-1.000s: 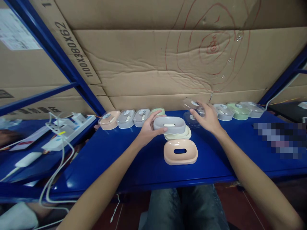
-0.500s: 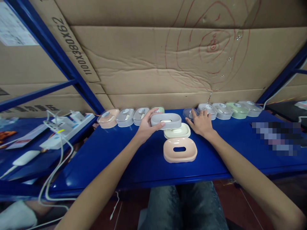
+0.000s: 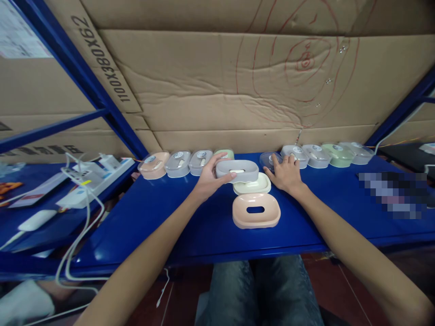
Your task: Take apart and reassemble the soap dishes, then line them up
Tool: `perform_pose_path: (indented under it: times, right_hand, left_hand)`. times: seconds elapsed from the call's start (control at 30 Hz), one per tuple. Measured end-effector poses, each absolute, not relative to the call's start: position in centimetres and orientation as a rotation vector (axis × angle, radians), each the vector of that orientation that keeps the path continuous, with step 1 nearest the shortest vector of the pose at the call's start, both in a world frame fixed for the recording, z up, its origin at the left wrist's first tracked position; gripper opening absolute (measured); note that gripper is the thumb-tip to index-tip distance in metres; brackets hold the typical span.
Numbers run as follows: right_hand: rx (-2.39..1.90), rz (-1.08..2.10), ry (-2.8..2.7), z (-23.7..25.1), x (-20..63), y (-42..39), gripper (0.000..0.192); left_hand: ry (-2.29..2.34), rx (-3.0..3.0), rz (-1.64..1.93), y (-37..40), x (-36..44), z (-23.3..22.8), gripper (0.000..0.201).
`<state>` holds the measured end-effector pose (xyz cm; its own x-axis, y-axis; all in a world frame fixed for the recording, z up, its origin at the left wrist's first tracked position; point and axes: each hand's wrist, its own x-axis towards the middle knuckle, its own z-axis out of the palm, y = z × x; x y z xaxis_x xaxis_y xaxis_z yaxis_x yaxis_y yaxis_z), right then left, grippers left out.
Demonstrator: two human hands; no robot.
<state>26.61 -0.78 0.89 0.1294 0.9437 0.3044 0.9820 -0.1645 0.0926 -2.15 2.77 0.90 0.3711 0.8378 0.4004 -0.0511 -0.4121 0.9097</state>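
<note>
My left hand (image 3: pixel 208 182) grips a grey oval soap dish (image 3: pixel 249 175) at its left end, thumb along the front and fingers behind. It is held above the blue tabletop, overlapping the view of a cream dish part (image 3: pixel 256 186). Closest to me lies a peach soap dish (image 3: pixel 256 222) with an oval slot in its floor. My right hand (image 3: pixel 287 175) reaches to the back of the table, palm down and fingers spread. Its thumb and index finger are at a clear lid (image 3: pixel 266 159); the hand hides part of that lid.
Lidded soap boxes line the back: peach (image 3: pixel 149 168), grey (image 3: pixel 177 166) and green (image 3: pixel 224 155) ones on the left, grey and green (image 3: pixel 338 156) ones on the right. A white power strip (image 3: pixel 79 192) with cables sits left. A cardboard wall (image 3: pixel 190 81) stands behind.
The view has shifted slightly. Both hands keep nearly the same places; the left still holds the grey soap dish and the right still rests at the clear lid.
</note>
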Motion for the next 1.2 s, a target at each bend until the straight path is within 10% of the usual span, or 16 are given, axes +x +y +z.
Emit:
perform_pose_path:
  times: [1.2]
  right_hand:
    - [-1.698,-0.472,-2.129,0.1,28.7,1.5,0.077]
  left_hand:
    - [0.894,1.706,1.354,2.9,-2.0,1.3,0.063]
